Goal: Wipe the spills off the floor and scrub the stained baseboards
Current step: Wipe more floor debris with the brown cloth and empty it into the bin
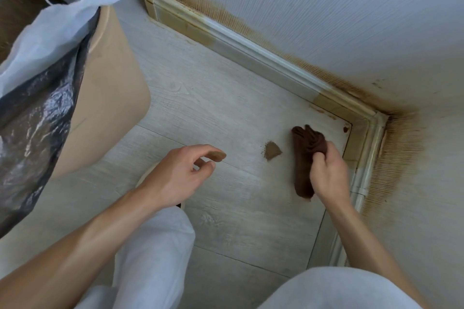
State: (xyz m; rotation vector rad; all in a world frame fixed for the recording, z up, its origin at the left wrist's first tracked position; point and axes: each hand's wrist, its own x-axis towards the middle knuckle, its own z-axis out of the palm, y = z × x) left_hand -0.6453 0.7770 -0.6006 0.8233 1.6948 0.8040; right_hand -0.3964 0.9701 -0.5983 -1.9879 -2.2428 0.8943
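Here, nearest the camera, the person's knees in pale trousers [155,253] are bending over the pale plank floor [226,221]. The left hand [175,173] is hovering above the floor, fingers loosely curled and holding nothing. The right hand [327,170] is gripping a folded brown cloth [305,155] that is lying against the floor. A brown spill [272,150] is sitting just left of the cloth. Beyond, stained baseboards [251,45] are meeting at the corner, brown streaks spreading up the wall [326,7]. At left, a lined bin [108,98] is standing.
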